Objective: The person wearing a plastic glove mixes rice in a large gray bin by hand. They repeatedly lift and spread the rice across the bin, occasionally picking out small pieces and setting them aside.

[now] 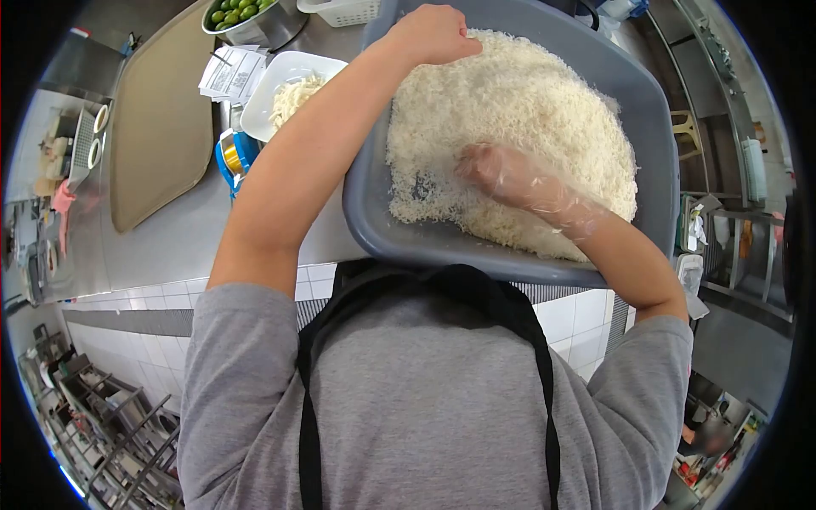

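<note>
A big grey plastic tub (510, 270) holds a broad heap of white cooked rice (527, 93). My left hand (438, 36) is bare and closed, its fingers curled above the far left part of the rice near the tub's wall. Whatever it may hold is hidden. My right hand (501, 174) wears a clear, loose plastic glove and is over the middle of the rice. Its fingers look curled downward and somewhat blurred, so anything in them cannot be made out. Left of it, the rice is thin and the tub's floor shows through.
Left of the tub, a white dish of pale shreds (293, 93), paper slips (234, 72) and a blue-and-yellow roll (234, 157) lie on the steel counter (327, 217). A metal bowl of green limes (255, 25) and a brown tray (161, 119) are farther left.
</note>
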Demonstrator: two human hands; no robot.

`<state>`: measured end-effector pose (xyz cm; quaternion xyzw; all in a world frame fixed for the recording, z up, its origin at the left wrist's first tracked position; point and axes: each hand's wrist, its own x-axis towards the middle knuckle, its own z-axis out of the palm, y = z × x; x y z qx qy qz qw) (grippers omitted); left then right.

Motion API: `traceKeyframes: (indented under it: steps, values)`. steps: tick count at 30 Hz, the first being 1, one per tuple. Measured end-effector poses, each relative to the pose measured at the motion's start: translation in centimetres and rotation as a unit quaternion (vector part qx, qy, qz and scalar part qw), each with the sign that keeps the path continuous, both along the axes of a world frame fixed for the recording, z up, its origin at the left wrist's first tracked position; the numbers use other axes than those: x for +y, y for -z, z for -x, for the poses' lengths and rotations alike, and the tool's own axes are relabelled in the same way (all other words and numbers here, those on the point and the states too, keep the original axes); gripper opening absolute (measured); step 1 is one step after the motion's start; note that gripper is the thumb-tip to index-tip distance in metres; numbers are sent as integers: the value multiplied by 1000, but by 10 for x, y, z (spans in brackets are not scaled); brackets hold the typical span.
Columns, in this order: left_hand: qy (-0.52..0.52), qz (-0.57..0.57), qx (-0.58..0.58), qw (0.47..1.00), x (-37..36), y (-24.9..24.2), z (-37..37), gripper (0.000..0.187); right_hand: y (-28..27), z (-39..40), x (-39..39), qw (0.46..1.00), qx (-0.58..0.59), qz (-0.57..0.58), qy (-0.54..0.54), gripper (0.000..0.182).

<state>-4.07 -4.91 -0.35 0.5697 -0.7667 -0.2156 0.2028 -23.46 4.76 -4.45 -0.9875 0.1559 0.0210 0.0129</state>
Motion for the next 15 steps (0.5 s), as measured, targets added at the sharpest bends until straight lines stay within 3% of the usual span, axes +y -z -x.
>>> traceKeyframes:
  steps: [2, 5, 6, 8, 12, 14, 15]
  values:
    - [3, 17, 6, 1000, -2, 1, -1, 30, -16, -4, -6, 977, -45, -172, 116, 17]
    - [6, 23, 6, 1000, -3, 4, -1, 30, -39, -18, -13, 969, 67, -130, 198, 17]
    - [7, 16, 3, 1000, -3, 3, -1, 30, -33, -20, -11, 969, 65, -129, 198, 17]
    - [5, 24, 3, 1000, -3, 3, -1, 30, -15, -26, -5, 995, -39, -87, 30, 14]
    - [3, 15, -1, 1000, -2, 0, -1, 31, 0, -50, 20, 982, -78, -171, 0, 14]
    - [1, 25, 1, 1000, -1, 2, -1, 31, 3, -50, 24, 952, -127, -274, 45, 14]
    - [0, 36, 3, 999, -1, 2, -2, 31, 4, -51, 19, 953, -126, -273, 44, 14]
